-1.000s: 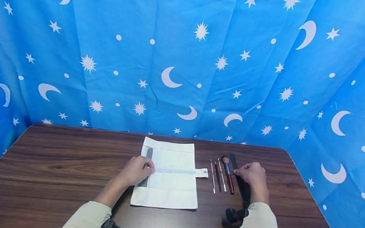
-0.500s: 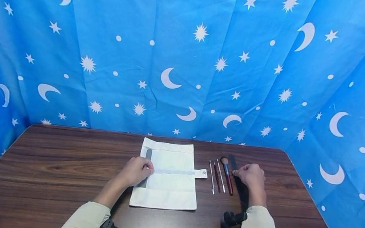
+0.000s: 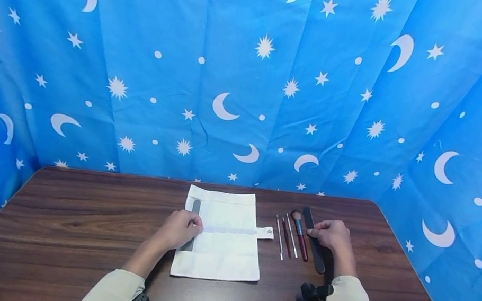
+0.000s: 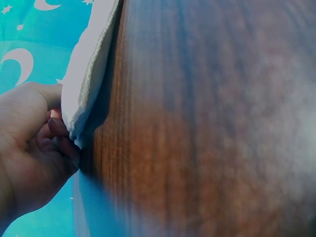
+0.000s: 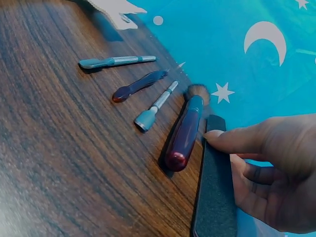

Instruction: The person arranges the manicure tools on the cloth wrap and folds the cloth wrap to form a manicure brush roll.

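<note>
From my station I noted the right hand (image 3: 336, 236) pinching the black file (image 3: 317, 259), just right of the brush (image 3: 300, 236). The left hand (image 3: 179, 228) apparently pinched the pouch (image 3: 226, 263) at left, my view being poor. Dragging the file leftward risked knocking the brush askew.

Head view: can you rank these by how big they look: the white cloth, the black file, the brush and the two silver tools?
1. White cloth
2. Black file, though partly covered by the right hand
3. Brush
4. Left silver tool and right silver tool: too alike to rank
</note>
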### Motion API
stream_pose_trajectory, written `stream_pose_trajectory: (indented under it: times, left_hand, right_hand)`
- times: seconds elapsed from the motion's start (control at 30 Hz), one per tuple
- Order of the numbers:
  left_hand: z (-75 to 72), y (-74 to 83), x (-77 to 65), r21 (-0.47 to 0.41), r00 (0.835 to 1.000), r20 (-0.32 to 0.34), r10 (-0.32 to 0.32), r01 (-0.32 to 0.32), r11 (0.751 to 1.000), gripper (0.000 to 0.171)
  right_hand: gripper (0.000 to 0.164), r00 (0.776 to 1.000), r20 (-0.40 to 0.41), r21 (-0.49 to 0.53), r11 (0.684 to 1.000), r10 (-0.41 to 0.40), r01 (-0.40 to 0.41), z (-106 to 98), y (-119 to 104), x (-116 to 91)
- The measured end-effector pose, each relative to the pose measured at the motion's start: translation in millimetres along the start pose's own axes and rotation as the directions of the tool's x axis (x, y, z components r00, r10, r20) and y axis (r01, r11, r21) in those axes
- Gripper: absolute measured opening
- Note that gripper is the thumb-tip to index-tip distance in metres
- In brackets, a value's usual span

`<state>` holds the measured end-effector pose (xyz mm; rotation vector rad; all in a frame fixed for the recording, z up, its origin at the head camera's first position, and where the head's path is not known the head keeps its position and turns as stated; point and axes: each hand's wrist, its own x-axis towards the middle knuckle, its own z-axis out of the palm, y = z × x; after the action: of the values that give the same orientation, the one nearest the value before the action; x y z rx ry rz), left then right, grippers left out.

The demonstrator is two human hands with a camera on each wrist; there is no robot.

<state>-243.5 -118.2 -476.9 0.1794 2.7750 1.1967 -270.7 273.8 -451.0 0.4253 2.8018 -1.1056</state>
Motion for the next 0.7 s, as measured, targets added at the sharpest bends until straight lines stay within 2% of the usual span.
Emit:
stream_pose_trajectory:
  times: [0.27,0.37,0.5,0.6,0.7]
  left_hand:
    - [2.5,0.0,-0.3,-0.006,1.0,-0.002,0.005,-0.005,1.0,0.009]
    - [2.2,0.1,-0.2,-0.005,1.0,-0.001,-0.002,0.002,1.0,0.009]
    - [1.5,-0.3,-0.7,-0.003,1.0,0.0,0.0,0.0,1.0,0.008]
    - [0.7,-0.6,-0.9,-0.005,1.0,0.0,0.001,-0.001,1.0,0.008]
    - [0.1,-1.3,-0.2,-0.005,1.0,-0.001,0.003,-0.003,1.0,0.008]
  right_hand:
    - [0.026,1.0,0.012,0.106,0.994,-0.017,0.015,-4,7,2]
    - [0.03,1.0,-0.019,0.14,0.99,-0.005,0.008,-4,5,3]
    - [0.035,0.995,-0.102,0.189,0.982,0.003,0.017,-3,-1,4]
    - [0.036,0.989,-0.145,0.263,0.963,-0.011,0.049,-2,-10,5]
    - [0.038,0.988,-0.15,0.36,0.93,-0.026,0.079,-1,-22,6]
